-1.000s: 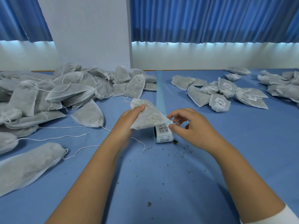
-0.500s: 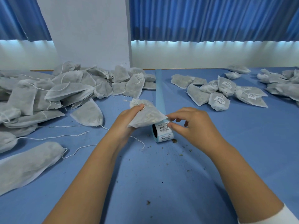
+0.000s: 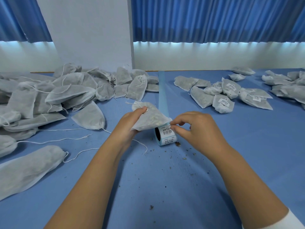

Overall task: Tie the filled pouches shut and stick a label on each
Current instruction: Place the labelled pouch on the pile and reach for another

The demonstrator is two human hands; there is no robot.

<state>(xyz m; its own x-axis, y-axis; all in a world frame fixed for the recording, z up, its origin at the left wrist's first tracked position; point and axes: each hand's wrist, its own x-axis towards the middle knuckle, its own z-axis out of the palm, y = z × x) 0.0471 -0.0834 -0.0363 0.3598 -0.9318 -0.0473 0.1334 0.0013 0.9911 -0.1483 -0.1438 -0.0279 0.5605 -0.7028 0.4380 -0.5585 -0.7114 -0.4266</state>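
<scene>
Pouch (image 3: pixel 149 119), white mesh filled with pale pieces, hangs tilted between the two hands, just above the table (image 3: pixel 165 187). The left hand (image 3: pixel 132 123) grips its gathered neck, thumb on top and fingers curled beneath; a loose string (image 3: pixel 142 144) dangles below that wrist. The right hand (image 3: pixel 196 129) pinches thumb and forefinger on the edge of the top label (image 3: pixel 166 130) of the label roll (image 3: pixel 165 138), right under the pouch's lower corner. The roll stands on the table between the hands. Unlabelled pouches (image 3: pixel 66 95) heap beyond the left hand, labelled pouches (image 3: pixel 222 103) beyond the right.
</scene>
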